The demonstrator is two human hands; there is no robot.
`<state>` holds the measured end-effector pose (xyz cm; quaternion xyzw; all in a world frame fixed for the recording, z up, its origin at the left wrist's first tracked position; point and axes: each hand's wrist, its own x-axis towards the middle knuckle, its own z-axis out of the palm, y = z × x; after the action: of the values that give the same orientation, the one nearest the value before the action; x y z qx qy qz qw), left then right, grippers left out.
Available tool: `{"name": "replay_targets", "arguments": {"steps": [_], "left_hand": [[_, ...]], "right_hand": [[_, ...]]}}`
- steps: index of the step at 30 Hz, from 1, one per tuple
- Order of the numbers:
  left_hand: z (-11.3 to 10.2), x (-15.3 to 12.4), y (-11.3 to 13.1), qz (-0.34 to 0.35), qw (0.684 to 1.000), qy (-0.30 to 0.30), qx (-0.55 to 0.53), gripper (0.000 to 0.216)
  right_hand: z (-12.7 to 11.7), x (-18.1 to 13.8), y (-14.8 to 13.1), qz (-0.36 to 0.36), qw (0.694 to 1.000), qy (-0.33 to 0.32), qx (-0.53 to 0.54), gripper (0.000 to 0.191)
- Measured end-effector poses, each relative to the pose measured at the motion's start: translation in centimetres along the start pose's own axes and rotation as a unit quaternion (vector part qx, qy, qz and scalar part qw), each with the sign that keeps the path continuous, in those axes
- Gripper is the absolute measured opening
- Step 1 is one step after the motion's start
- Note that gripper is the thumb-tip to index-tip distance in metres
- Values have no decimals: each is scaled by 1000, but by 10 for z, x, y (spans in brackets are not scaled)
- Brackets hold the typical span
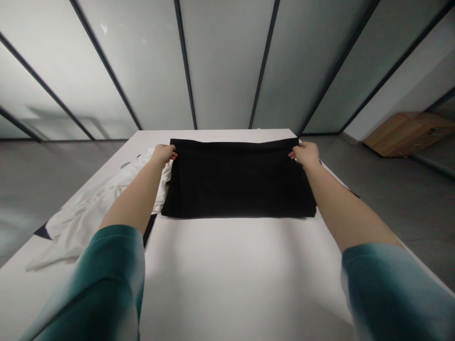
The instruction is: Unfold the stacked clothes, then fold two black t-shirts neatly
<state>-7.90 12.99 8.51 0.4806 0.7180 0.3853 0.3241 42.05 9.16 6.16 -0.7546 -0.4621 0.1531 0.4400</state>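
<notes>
A black cloth (240,180), roughly rectangular, is stretched out between my two hands over the white table (245,274). My left hand (164,154) is closed on its far left corner. At the far right corner, my right hand (305,154) pinches the cloth the same way. The top edge sags slightly between the hands, and the lower edge runs nearly straight just above or on the tabletop; whether it touches, I cannot tell. What kind of garment or fabric piece it is does not show.
Crumpled white cloth (88,208) with dark parts lies on the table's left side, partly behind my left arm. Frosted glass panels (227,61) with dark frames stand beyond the table. A wooden cabinet (408,134) is on the floor at the right.
</notes>
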Motion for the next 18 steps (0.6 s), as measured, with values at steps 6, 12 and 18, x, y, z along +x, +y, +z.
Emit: {"name": "replay_targets", "arguments": {"steps": [6,12,18], "left_hand": [[28,-33,-21,147,965,22,216,65],[29,-99,-77,253,894,-70,363,62],[45,-156,-99,293,852,-86,425,68]], "right_hand": [[30,-23,9,-70,993,-81,-44,61],[13,-98,53,-215,959,-123,-138,43],[6,-168,75,-273,911,-134,-281,52]]}}
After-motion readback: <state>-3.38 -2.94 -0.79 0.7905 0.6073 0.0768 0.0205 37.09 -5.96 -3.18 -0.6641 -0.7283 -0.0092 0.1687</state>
